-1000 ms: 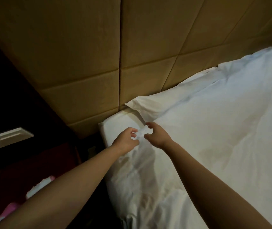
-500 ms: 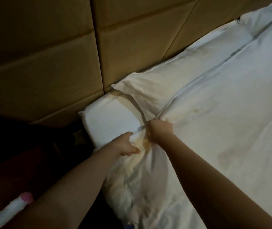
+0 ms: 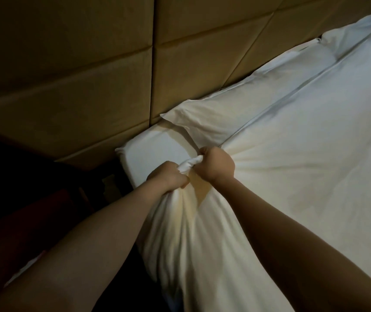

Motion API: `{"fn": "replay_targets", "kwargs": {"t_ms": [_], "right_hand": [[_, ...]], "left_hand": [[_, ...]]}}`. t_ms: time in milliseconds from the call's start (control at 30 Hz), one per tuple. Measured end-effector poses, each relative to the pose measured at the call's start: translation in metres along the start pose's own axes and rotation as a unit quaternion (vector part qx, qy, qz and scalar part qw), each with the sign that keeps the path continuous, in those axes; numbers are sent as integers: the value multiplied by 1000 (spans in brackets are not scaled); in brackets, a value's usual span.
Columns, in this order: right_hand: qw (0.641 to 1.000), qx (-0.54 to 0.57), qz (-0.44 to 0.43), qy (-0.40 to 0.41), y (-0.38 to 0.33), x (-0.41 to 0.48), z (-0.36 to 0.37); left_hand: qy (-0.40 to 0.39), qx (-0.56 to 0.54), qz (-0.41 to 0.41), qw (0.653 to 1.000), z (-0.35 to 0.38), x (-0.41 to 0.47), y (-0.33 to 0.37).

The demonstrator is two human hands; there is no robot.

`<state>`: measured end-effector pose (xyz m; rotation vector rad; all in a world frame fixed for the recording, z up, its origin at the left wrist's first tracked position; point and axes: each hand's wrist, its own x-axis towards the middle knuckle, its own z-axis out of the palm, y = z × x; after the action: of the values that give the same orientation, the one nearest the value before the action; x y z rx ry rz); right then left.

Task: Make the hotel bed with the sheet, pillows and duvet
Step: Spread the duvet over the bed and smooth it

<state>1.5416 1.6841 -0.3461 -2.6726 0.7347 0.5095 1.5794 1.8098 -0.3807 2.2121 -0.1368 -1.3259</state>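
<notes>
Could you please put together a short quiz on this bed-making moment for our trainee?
1. True or false: the left hand and the right hand both grip the bunched corner of the duvet.
2. What lies between the duvet's top edge and the headboard? A) a pillow B) a towel C) a tray
3. Fill in: at the bed's corner, just beyond the hands, the ___ lies uncovered.

Key: 1. true. 2. A. 3. sheet.
</notes>
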Motion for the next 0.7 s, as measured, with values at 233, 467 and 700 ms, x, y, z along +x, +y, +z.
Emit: {"fn": "replay_targets", "kwargs": {"t_ms": [233, 467, 700], "right_hand": [[982, 143, 3, 124, -48, 10, -57], [935, 221, -40, 274, -110, -8, -142], [923, 253, -74, 280, -130, 5, -166]], "left_hand": [[101, -127, 64, 985, -68, -22, 46], [164, -143, 160, 963, -157, -101, 101], [167, -94, 175, 966, -200, -131, 112]]}}
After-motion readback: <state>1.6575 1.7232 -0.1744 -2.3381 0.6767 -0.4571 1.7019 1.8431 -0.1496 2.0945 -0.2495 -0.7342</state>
